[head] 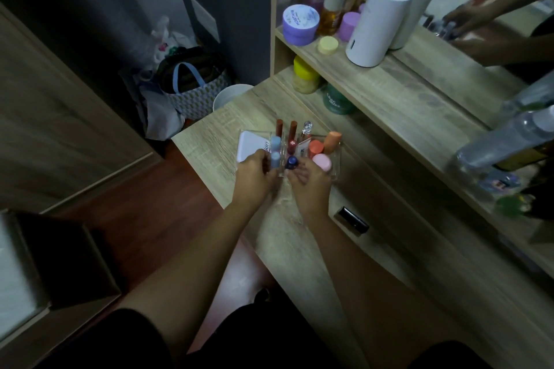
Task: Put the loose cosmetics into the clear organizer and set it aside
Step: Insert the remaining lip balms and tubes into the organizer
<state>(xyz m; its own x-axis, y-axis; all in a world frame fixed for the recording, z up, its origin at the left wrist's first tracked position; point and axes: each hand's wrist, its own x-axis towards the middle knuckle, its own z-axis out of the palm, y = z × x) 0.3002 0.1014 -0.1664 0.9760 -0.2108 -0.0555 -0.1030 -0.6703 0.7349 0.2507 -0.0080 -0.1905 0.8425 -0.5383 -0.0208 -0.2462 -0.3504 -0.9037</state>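
Clear organizer [335, 156] sat on desk [209, 141], full of upright cosmetics. L hand [254, 177] + R hand [308, 183] at its near side, fingers curled on its near edge. Black tube [351, 220] lay loose on desk nr R wrist.

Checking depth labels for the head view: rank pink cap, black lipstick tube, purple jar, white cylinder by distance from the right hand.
From the right hand:
1. Pink cap, in the organizer, at its fingers.
2. Black lipstick tube, loose on the desk, beside the wrist.
3. Purple jar, shelf, left end.
4. White cylinder, same shelf; too close to the jar to rank.
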